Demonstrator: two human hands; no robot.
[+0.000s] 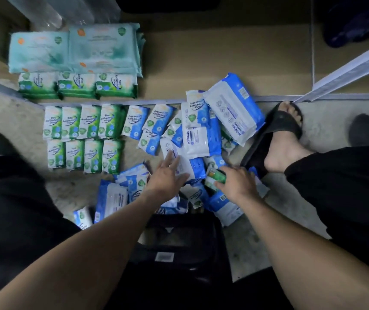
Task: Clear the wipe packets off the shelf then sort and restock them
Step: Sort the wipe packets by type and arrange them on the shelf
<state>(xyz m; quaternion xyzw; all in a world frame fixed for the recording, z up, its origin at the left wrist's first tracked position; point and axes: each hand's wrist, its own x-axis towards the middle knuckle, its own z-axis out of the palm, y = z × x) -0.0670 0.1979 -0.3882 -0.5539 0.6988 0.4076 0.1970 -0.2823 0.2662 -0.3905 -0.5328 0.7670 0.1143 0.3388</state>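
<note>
Wipe packets cover the floor in front of a low shelf [223,63]. Green packets [83,137] lie in two neat rows on the floor at left. Three more green packets [77,85] and large teal packets [76,49] sit on the shelf. A loose heap of blue and white packets [201,139] fills the middle. My left hand [168,175] reaches over the heap with fingers straight, touching a white packet. My right hand [237,182] grips a small green packet [216,177] at the heap's near edge.
My right foot in a black sandal [275,135] stands beside the heap at right. A metal shelf rail [346,70] slants across the upper right. My dark-clothed knees flank the view. A black bag or bin [179,238] sits below the heap.
</note>
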